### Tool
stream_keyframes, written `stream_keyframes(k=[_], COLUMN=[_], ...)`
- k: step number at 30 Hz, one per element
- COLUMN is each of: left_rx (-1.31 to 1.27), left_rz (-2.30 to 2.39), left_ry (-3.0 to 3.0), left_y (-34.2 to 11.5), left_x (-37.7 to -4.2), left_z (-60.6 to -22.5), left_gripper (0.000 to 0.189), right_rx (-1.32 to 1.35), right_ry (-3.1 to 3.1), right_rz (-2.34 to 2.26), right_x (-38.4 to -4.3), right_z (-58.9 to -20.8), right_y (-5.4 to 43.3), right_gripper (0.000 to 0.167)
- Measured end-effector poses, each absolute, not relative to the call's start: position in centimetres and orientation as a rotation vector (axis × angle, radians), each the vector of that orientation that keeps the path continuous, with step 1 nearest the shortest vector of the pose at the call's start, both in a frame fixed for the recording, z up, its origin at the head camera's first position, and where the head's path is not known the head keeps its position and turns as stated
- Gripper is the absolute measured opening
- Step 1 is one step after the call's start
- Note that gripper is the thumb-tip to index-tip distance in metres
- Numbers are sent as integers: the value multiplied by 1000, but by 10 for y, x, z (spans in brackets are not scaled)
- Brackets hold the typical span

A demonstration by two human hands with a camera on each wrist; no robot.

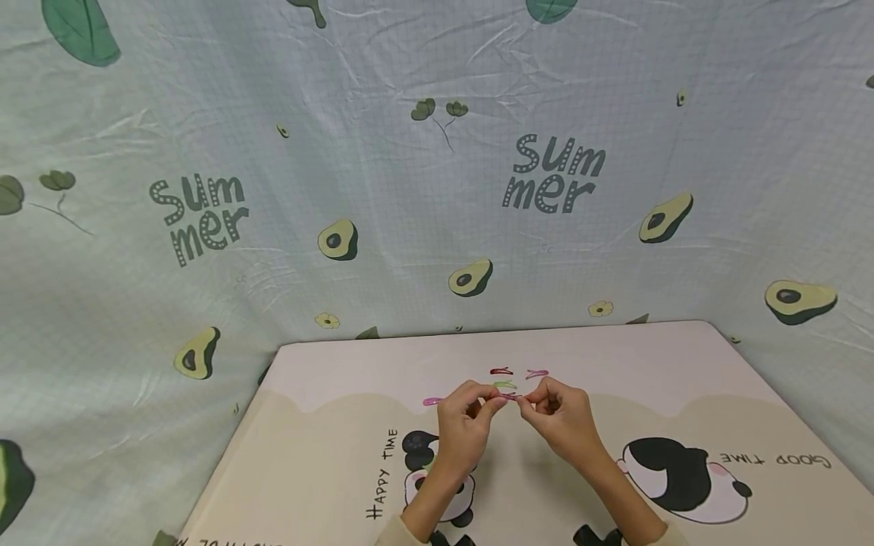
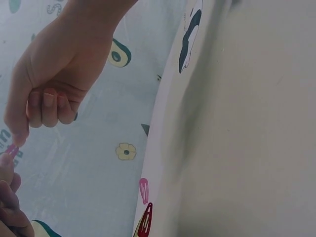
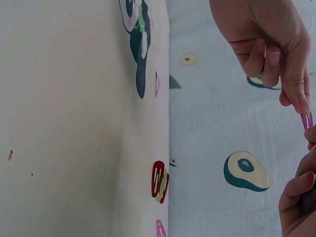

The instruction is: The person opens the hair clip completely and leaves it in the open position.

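Between my two hands, a small pink snap hair clip is held at both ends. The left hand pinches its left end with thumb and forefinger, other fingers curled in. My right hand pinches the opposite end the same way. Fingertips cover much of the clip. Just beyond the hands lie a red hair clip, a green hair clip and a pink hair clip, its two arms spread apart. Another pink hair clip lies left of the left hand.
The pale table carries printed panda and dog drawings and lettering. Behind its far edge hangs a light curtain with avocado prints, which also runs along both sides. Dark printed shapes show near the front.
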State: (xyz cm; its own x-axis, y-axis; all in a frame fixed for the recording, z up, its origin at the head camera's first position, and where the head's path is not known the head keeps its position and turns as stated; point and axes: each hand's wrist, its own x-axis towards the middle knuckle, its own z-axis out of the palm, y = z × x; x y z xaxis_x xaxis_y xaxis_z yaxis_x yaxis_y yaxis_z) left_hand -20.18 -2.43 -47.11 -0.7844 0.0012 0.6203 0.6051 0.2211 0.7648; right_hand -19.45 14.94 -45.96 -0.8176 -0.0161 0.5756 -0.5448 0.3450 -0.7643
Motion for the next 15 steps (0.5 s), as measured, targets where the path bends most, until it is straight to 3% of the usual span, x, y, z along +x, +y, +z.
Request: stream_keyframes(k=[15], left_rx=[-558], left_rz=[-1521], left_ry=[-1950], left_y=[-22], left_x=[-204], left_z=[-476], left_gripper=[12], right_rx=[443], right_ry=[-2154], right_rz=[1484], right_x=[-193], right_z=[-458], right_y=[147], right_gripper=[25])
